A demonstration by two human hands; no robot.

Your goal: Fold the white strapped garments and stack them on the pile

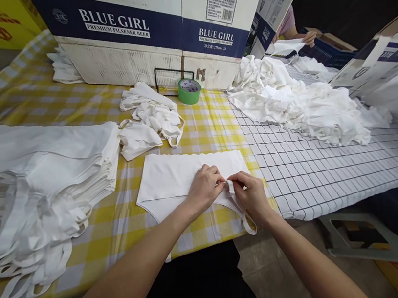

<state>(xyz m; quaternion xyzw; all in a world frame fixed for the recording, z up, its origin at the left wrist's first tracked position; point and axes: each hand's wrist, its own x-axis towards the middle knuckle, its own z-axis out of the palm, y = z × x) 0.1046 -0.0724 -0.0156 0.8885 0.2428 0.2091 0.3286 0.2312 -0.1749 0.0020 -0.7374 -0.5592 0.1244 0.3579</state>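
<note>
Centre frame: left hand pinches thin strip, right hand strap of white camisole; loose grip could let strap twist.

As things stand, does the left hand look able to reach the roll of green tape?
Probably yes: between the left hand and the green tape lie only the flat white garment and the checked tablecloth. Its fingers, however, seem occupied near the garment's strap.
</note>
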